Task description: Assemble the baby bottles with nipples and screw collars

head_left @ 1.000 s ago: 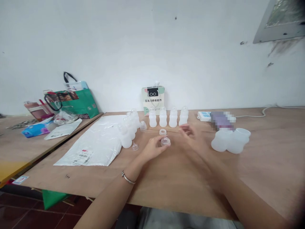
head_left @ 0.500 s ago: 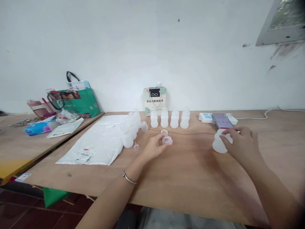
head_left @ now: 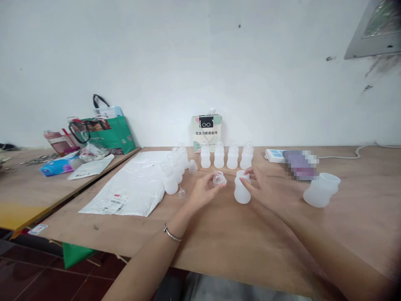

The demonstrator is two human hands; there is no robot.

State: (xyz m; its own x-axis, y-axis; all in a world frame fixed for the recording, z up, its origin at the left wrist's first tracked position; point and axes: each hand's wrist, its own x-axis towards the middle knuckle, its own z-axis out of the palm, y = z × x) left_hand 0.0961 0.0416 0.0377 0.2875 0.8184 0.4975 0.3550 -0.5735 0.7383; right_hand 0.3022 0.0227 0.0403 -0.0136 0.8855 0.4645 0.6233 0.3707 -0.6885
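My left hand pinches a clear bottle nipple in its collar above the wooden table. To the right, my right hand has its fingers closed round the neck of an open baby bottle, white and translucent, held upright. Another open bottle stands farther right, untouched. Behind my hands is a row of capped baby bottles; several more capped bottles line up at the left. A loose clear cap and a loose nipple rest near them.
A white plastic mailer lies flat on the table at left. A paper bag leans at the wall. A phone sits on a white power strip. The left table holds a green bag and a tissue pack.
My right hand has carried the open bottle leftward, close to my left hand. The other open bottle, at the right, has come into sight. My left hand still holds the nipple and collar.
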